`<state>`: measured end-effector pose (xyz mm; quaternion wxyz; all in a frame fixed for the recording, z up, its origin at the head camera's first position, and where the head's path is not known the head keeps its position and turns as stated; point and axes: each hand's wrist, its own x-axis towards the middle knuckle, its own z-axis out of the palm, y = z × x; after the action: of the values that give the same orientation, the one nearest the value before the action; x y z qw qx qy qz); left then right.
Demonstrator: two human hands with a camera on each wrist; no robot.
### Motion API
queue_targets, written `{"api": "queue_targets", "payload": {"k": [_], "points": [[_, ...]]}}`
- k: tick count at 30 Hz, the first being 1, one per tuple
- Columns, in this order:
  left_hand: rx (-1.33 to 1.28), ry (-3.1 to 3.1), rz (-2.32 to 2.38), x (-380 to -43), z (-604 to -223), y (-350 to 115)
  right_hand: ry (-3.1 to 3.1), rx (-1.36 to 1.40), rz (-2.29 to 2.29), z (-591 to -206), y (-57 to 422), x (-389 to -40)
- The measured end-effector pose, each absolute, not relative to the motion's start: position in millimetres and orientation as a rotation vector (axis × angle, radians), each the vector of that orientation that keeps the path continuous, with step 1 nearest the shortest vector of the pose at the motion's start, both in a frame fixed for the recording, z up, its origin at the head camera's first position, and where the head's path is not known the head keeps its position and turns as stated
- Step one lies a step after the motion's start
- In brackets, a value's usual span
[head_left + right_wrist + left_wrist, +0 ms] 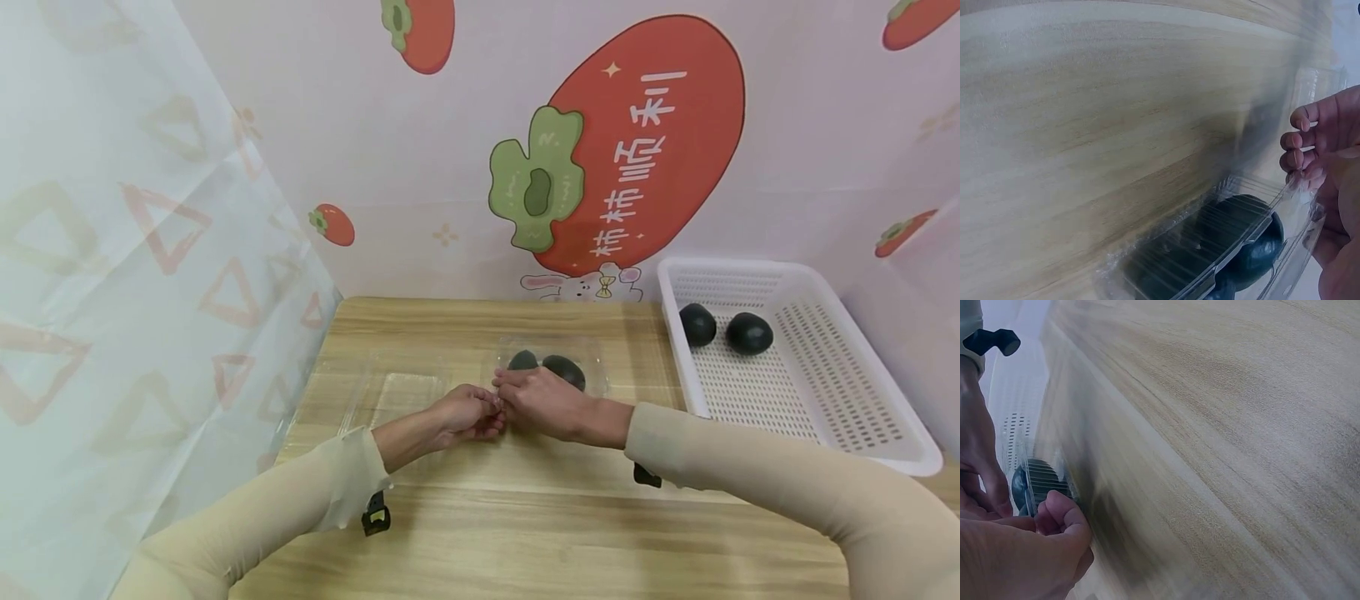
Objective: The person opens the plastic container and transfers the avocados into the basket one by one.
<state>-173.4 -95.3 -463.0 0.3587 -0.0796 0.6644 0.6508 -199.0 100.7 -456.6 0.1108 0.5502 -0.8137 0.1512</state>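
Observation:
A clear plastic clamshell box stands on the table with dark, egg-shaped fruits inside that look like avocados. Ribbed plastic crosses over them in the right wrist view, where the box appears partly raised at one side. At the box's left end both hands meet. My left hand pinches the edge between thumb and curled fingers. My right hand grips the same end from above, its fingers bent over the rim. The exact contact points are partly hidden by the fingers.
A white perforated basket stands at the right, holding two dark fruits. Another clear plastic box, its lid spread to the left, lies left of the hands. Printed sheets hang behind and at the left of the wooden table.

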Motion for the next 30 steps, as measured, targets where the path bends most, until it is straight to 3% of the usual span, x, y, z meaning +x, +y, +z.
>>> {"api": "queue_targets", "payload": {"k": [30], "points": [[-0.169,1.903,1.670,-167.3,-450.4,-95.6,-2.442,1.322,0.478,-437.8,137.4,-198.7]]}}
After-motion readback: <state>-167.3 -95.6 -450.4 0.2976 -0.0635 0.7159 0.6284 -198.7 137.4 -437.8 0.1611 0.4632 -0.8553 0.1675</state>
